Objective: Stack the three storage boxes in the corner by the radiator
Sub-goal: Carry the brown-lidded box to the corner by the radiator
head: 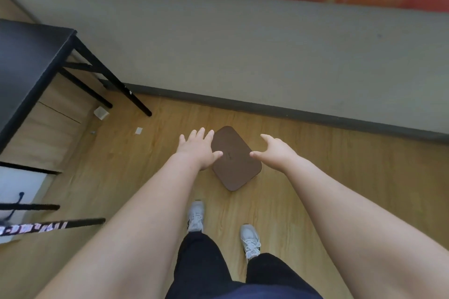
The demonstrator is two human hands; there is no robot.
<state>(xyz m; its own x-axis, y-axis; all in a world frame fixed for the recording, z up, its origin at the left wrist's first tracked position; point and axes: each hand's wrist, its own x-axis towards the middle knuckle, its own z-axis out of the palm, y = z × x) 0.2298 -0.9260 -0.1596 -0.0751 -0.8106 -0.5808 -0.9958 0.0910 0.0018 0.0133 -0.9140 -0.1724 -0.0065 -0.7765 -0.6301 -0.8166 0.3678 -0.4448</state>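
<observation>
Neither hand grips anything: the left hand (198, 150) has its fingers spread, and the right hand (274, 150) is open with thumb and fingers apart, one at each side of the brown storage box (235, 167). Whether they touch it cannot be told. It lies on the wooden floor (340, 177) near the skirting board (267, 105), ahead of white shoes (250, 238); a black table (24, 60) stands left.

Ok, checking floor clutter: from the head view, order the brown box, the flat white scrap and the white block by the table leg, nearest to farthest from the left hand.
1. Brown box: right beside the left hand, on its right.
2. Flat white scrap: on the floor to its left.
3. White block: farther left, by the table leg.
</observation>
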